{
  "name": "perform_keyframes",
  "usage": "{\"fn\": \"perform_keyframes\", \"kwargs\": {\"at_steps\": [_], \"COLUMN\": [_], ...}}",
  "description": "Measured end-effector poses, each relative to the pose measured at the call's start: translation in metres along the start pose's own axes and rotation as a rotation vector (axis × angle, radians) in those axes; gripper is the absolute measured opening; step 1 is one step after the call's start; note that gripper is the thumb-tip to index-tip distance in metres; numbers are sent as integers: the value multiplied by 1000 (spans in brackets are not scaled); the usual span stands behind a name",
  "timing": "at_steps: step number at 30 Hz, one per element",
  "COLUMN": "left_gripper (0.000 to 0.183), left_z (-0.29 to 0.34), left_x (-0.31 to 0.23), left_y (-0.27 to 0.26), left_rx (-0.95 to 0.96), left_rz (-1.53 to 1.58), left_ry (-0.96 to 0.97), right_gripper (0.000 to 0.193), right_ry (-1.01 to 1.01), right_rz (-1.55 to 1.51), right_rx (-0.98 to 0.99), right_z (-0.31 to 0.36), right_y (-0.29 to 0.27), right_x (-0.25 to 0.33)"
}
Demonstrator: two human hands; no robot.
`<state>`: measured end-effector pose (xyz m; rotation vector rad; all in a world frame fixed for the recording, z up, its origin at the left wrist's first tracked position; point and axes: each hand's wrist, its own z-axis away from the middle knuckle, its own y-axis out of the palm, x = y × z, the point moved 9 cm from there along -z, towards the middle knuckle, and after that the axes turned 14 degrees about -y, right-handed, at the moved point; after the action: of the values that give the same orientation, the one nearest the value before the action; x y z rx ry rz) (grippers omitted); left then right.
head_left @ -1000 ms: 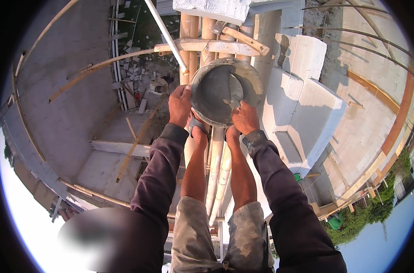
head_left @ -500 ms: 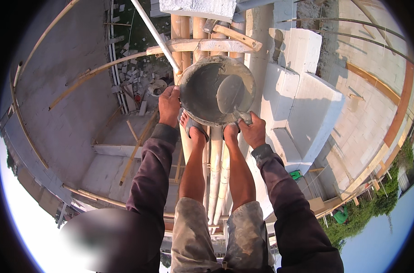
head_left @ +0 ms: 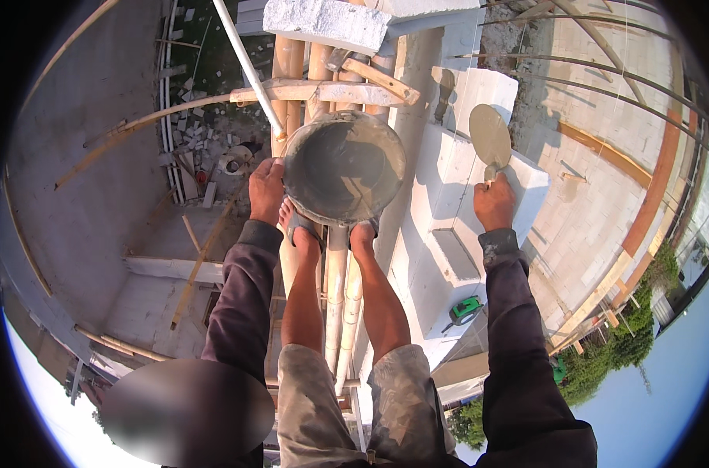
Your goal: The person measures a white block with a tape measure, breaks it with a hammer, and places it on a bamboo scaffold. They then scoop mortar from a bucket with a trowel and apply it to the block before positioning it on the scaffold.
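In front of my feet, a round dark bucket [head_left: 389, 140] coated with grey mortar stands on the bamboo poles [head_left: 333, 285]. My left hand [head_left: 266, 189] is closed on its left rim. My right hand [head_left: 495, 201] is out to the right, wrapped around the handle of a trowel [head_left: 490, 134] with a rounded blade smeared in grey. The trowel is held above the white block wall [head_left: 448, 191], and its blade hides part of the blocks. Grey mortar [head_left: 331, 168] lies inside the bucket.
A hammer [head_left: 381, 80] with a wooden handle lies beyond the bucket, near white blocks [head_left: 323, 25]. A green tape measure [head_left: 465, 310] rests on the wall by my right forearm. A pale pole [head_left: 249, 70] slants down beside the bucket. Left of the poles, the ground is far below.
My right hand has lifted the trowel out of the bucket and carried it right, over the block wall. My left hand stays on the bucket rim. The whole view has shifted slightly.
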<state>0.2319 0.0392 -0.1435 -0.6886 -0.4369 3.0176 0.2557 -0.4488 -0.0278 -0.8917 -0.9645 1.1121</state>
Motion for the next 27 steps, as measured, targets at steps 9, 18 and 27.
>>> {"fn": "perform_keyframes", "kwargs": {"at_steps": [9, 18, 27], "left_gripper": [34, 36, 31], "left_z": [17, 12, 23], "left_x": [-5, -4, -9], "left_y": [0, -2, 10], "left_rx": [8, -71, -26], "left_rz": [117, 31, 52], "left_ry": [-68, -54, 1], "right_gripper": [14, 17, 19], "right_ry": [-348, -428, -53], "right_rz": [721, 486, -356], "right_rx": [586, 498, 334], "right_z": [-86, -9, 82], "right_y": [113, 9, -37], "right_x": [46, 41, 112]}}
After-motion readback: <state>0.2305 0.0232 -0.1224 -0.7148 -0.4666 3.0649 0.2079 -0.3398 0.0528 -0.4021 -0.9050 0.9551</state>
